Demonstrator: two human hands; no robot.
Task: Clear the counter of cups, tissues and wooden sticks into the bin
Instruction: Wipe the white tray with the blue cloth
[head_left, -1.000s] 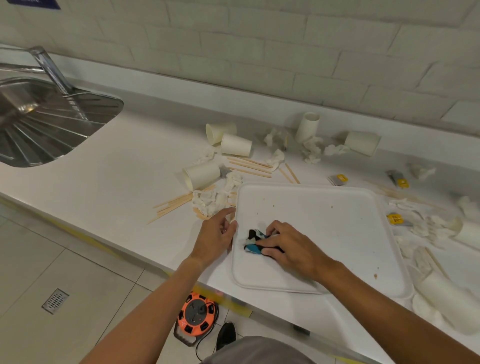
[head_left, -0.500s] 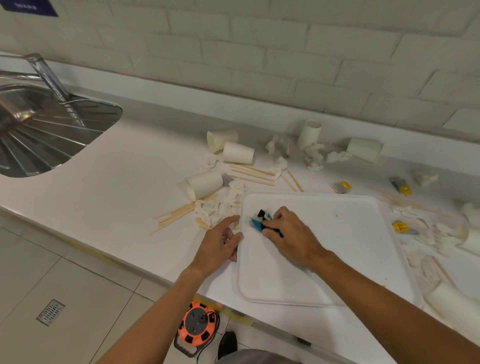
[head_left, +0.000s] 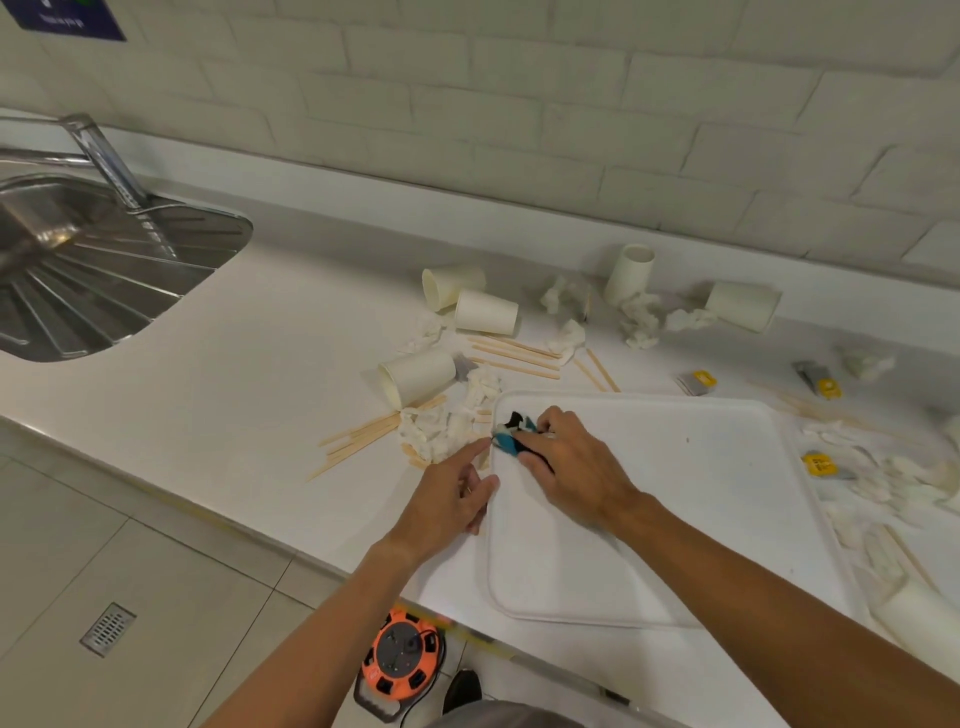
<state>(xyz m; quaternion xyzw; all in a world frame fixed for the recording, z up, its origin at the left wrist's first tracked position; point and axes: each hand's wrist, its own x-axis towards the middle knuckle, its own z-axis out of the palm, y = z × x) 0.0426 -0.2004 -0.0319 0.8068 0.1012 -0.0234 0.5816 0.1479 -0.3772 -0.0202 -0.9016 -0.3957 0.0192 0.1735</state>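
Two jobs up close: our left hand (head_left: 452, 499) lies flat with straight fingers, maybe to stop the tray (head_left: 701, 519) sliding, while our right hand (head_left: 576, 467) pinches a blue and black cloth (head_left: 506, 441) to wipe it. Farther back on the worktop (head_left: 291, 374), tipped white cups (head_left: 418, 375), crumpled tissues (head_left: 447, 431) and wooden sticks (head_left: 363, 431) wait.

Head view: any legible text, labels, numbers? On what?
No text can be read.
Too blurred: white lettering on the blue wall sign.
Too small: dark print on the yellow-labelled packets.
No legible marking: orange cable reel.
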